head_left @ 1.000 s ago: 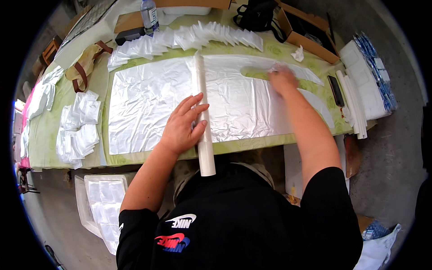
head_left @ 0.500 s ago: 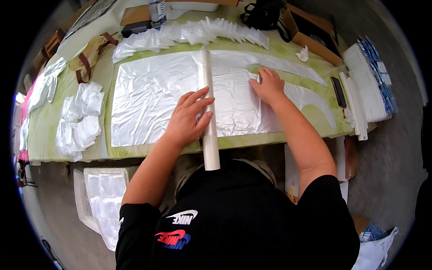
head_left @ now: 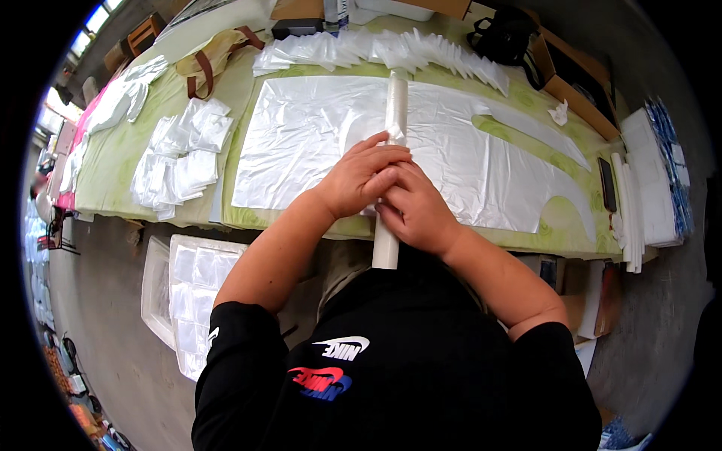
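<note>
Both hands now meet at the pale tube (head_left: pixel 395 101), which stands lengthwise across the clear plastic sheet (head_left: pixel 293 143) on the green-covered tabletop (head_left: pixel 105 184), its near end jutting past the edge toward the person. Half a second ago the right hand (head_left: pixel 418 207) was out to the right over the sheet; it has since come in beside the left hand (head_left: pixel 366 177), so the work is gathered at the tube and no hand rests on the sheet's right part with its long curved strips. The left hand's fingers lie close together over the tube; the right hand's fingers curl in just below and partly under them. Because the hands overlap, I cannot tell whether either one pinches film or only holds the tube. The tube's middle is hidden beneath them, and glare blurs the film's folds. At the upper rim the bottle (head_left: pixel 336 13) is cut off, and the contents of the cardboard box (head_left: pixel 575 94) are too dark to make out
</note>
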A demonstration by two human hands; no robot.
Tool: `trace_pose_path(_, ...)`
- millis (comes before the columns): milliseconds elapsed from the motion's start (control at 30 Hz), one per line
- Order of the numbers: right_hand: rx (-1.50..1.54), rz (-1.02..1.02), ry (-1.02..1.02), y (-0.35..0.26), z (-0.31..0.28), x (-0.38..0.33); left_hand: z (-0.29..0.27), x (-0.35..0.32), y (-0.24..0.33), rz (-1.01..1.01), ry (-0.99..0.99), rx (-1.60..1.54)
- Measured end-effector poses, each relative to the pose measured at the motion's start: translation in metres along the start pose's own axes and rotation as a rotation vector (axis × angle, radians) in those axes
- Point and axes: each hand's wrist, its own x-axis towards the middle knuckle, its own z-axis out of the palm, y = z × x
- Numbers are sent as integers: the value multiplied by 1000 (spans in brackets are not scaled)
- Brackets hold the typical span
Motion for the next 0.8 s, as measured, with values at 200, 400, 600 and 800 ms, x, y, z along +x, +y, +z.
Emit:
trace_pose_path(200, 82, -74, -71, -12, 16, 2, -9, -47, -20, -278, 322, -478)
trace_pose_path(400, 135, -319, -224, -10, 51, 50, -40, -54, -15, -178, 5, -184)
trace_pose_path(600, 232, -242, -48, -31, 23, 11, -61, -90, -4, -292, 182, 446)
trace_pose_path(800, 253, -137, -10, -34, 7, -22, -61, -55, 38, -298, 3, 598)
